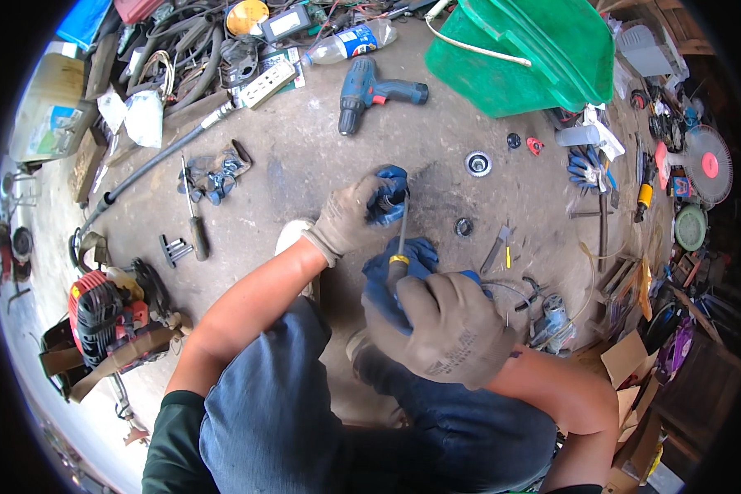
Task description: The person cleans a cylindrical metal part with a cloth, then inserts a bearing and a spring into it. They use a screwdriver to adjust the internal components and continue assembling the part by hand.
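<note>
My left hand (350, 216), in a grey work glove with blue palm and fingers, is closed around a small dark round part (393, 200), mostly hidden by the fingers. My right hand (440, 325), gloved alike, grips a screwdriver (403, 235) with a yellow band by its handle. Its shaft points away from me, and the tip meets or lies just beside the dark part; which of these I cannot tell. To the right on the floor lie a silver-rimmed ring part (478, 164) and a small dark round part (464, 226).
Beyond my hands lie a blue cordless drill (370, 92), a plastic bottle (351, 43) and a green bin (519, 58). Another screwdriver (196, 222) rests at left, near a red-and-black engine unit (99, 317). Pliers (496, 249), gloves (586, 167) and a fan (706, 165) are at right.
</note>
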`<state>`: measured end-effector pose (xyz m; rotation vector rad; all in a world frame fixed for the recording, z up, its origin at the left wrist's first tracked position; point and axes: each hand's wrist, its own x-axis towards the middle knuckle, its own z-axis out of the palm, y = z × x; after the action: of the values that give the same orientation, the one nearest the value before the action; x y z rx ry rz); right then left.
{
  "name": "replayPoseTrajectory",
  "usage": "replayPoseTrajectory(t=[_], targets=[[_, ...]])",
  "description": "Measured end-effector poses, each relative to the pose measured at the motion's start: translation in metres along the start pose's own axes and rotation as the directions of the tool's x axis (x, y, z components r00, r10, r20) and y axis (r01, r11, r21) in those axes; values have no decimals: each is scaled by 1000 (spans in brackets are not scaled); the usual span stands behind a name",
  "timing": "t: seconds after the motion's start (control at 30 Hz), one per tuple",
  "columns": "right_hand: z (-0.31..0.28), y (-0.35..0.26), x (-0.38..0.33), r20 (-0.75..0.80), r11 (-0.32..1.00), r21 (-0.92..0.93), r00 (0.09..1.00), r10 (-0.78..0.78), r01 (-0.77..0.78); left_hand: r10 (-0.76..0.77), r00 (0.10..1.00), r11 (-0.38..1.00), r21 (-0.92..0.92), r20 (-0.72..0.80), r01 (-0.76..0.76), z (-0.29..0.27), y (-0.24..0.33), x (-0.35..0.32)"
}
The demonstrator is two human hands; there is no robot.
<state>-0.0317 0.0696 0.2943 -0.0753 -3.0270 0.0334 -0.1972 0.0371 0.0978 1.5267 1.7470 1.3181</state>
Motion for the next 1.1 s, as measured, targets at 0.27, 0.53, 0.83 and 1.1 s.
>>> replayPoseTrajectory(t=[0.27, 0.53, 0.83, 1.1], targets=[[21, -10, 1, -32, 1000, -21, 999, 4, -5, 0, 1000, 1000, 6, -5, 0, 4, -2, 1], [28, -21, 6, -11, 998, -36, 999, -45, 44, -64, 998, 998, -11, 29, 64, 0, 1, 0], [50, -34, 19, 28, 987, -153, 999, -35, 39, -3, 1000, 999, 46, 9, 3, 3, 0, 4], [70, -45, 19, 160, 994, -108, 987, -11, 28, -5, 999, 999, 53, -35, 7, 3, 2, 5]])
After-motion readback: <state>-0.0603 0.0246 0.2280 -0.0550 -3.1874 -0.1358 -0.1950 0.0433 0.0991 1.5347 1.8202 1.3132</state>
